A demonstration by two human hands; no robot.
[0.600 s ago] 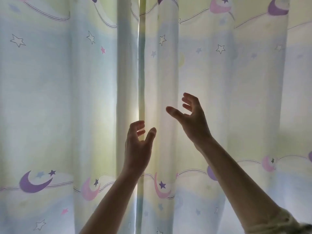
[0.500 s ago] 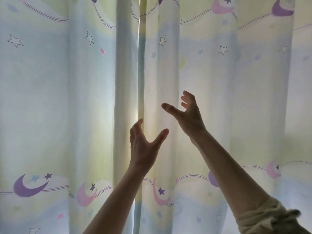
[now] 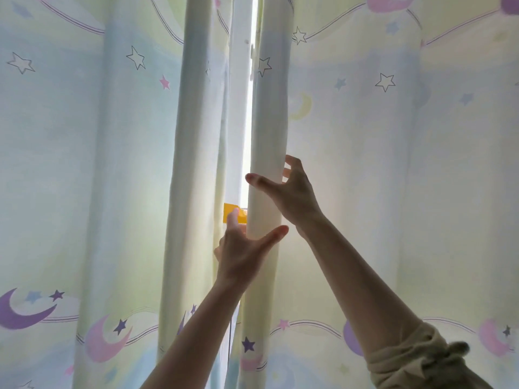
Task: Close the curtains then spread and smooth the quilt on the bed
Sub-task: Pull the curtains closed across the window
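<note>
**Left hand** [image 3: 241,254]: grip is spreading wide. The thumb is lying across the front of the leading fold [image 3: 266,136] toward 3 o'clock, and the fingers are reaching up into the gap [image 3: 250,108] along the fold's 9 o'clock edge, so the fold is sitting in the fork of the hand. How firmly it is pinching cannot be told.

**Right hand** [image 3: 292,197]: is working just above, at 1 o'clock of the left. The thumb is stretching over the fold's front toward 9 o'clock and the fingers are curling at its 3 o'clock flank, so the grip is bracketing the same fold.

**Leading fold**: edge of the right curtain [image 3: 365,164], a pale tube of cloth. Its long axis is running 12 to 6 o'clock.

**Gap**: a narrow bright slit, running 12 to 6, directly at 9 o'clock of both grips.

**Left curtain** [image 3: 191,164]: is hanging just beyond the gap at 9 o'clock, untouched; the left hand is nearer to it.

**Yellow object** [image 3: 231,210]: is showing through the gap beside the left fingertips; identity unclear.

**Sleeve** [image 3: 415,357]: is bunching on the right forearm at 5 o'clock.

**Quilt, bed**: not in view.

**Judgement**: the curtain step is nearing its end. The closing move is likely calling for drawing the fold toward 9 o'clock, across its long axis, until it is overlapping the left curtain.
</note>
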